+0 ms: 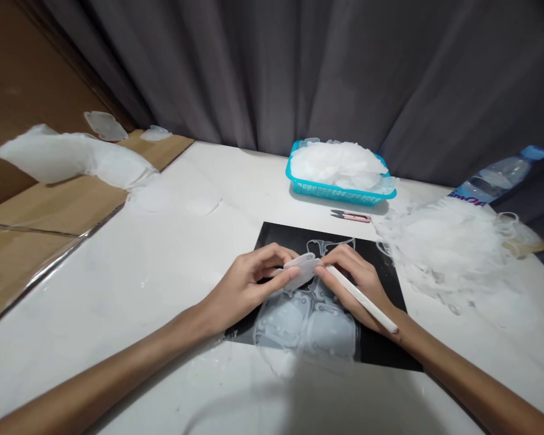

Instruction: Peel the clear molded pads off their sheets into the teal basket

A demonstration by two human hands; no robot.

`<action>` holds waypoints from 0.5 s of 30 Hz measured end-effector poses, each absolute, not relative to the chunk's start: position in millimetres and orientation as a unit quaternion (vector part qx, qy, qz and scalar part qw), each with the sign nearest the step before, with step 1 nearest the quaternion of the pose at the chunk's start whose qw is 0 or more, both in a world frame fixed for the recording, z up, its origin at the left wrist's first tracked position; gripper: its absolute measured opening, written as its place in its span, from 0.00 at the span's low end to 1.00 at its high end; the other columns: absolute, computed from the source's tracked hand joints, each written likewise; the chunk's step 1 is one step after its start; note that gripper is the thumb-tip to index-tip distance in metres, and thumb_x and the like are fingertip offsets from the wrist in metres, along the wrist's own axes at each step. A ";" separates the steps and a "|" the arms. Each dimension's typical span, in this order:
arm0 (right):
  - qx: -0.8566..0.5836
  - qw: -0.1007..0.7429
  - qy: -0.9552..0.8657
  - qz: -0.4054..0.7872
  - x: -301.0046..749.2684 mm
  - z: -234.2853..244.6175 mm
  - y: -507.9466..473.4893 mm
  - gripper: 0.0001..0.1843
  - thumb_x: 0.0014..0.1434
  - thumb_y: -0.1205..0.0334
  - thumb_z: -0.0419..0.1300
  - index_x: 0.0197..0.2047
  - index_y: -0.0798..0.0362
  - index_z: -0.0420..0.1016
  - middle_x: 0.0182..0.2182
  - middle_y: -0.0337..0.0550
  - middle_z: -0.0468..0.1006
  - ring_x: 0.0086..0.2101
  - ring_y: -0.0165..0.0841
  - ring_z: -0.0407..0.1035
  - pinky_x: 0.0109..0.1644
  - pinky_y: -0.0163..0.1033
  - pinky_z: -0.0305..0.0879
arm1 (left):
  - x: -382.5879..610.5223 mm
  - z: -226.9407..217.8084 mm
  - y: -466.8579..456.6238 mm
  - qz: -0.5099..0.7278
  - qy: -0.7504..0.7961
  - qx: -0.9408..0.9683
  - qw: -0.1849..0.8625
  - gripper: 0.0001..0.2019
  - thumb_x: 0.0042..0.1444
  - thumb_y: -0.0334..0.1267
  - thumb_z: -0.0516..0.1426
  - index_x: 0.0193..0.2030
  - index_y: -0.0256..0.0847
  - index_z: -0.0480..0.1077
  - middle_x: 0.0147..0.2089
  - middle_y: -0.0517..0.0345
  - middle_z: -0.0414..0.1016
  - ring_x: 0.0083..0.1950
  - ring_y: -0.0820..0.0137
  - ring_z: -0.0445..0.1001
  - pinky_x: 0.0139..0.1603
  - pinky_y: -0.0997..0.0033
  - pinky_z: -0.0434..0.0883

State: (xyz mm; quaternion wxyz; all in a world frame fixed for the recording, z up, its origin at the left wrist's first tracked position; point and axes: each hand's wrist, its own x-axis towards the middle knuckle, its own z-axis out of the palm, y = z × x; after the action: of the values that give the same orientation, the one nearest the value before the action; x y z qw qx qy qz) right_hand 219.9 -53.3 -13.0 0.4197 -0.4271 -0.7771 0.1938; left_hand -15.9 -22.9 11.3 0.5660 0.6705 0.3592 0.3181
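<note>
My left hand [258, 272] is closed on a small translucent white plastic-like piece [306, 266], pinched between thumb and fingers. In my right hand [356, 278] lies a slim white pen-like stick [362, 299], its back end slanting toward the wrist. The right fingertips meet the edge of the piece; the tip of the stick is hidden there. Both hands are above a black mat [385, 344]. On the mat, below the hands, rests a translucent moulded sheet [283, 320] with several rounded panels, and a thin cut-out frame [330, 246] lies at its far side.
Behind the mat stands a turquoise basket [344, 192] heaped with white translucent pieces. Pink-handled thread snips [351, 216] lie before it. To the right are a pile of clear scraps [453, 248] and a water bottle [498, 177]. A filled whitish bag [72, 158] rests on cardboard [49, 205] at left.
</note>
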 end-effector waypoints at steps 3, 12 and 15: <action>-0.433 0.422 -0.777 0.177 216.0 -9.0 -55.6 0.06 0.71 0.64 0.59 0.39 0.51 0.73 0.32 0.40 0.73 0.35 0.33 0.65 0.42 0.42 0.64 | -12.7 12.2 -23.9 0.316 0.361 0.621 0.619 0.11 0.65 0.44 0.63 0.40 0.41 0.67 0.41 0.57 0.76 0.39 0.71 0.75 0.39 0.71 0.73; -0.443 0.420 -0.770 0.186 219.3 -3.8 -55.3 0.07 0.71 0.64 0.57 0.45 0.50 0.77 0.36 0.42 0.78 0.38 0.36 0.68 0.44 0.44 0.65 | -10.1 16.8 -20.0 0.253 0.370 0.615 0.648 0.13 0.64 0.47 0.63 0.38 0.38 0.72 0.35 0.60 0.73 0.36 0.70 0.74 0.36 0.73 0.71; -0.472 0.430 -0.751 0.171 224.1 -4.7 -52.4 0.09 0.72 0.64 0.54 0.47 0.49 0.77 0.39 0.43 0.79 0.41 0.37 0.70 0.48 0.47 0.65 | -12.2 16.6 -17.8 0.250 0.372 0.576 0.683 0.14 0.62 0.48 0.65 0.39 0.39 0.71 0.36 0.59 0.76 0.35 0.67 0.79 0.37 0.69 0.75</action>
State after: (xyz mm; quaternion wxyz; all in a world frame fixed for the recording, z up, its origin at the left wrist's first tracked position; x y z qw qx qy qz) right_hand 224.1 -52.4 -4.7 0.4301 -0.4717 -0.7505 0.1710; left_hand -12.2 -17.8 16.6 0.6835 0.5758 0.3724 0.2502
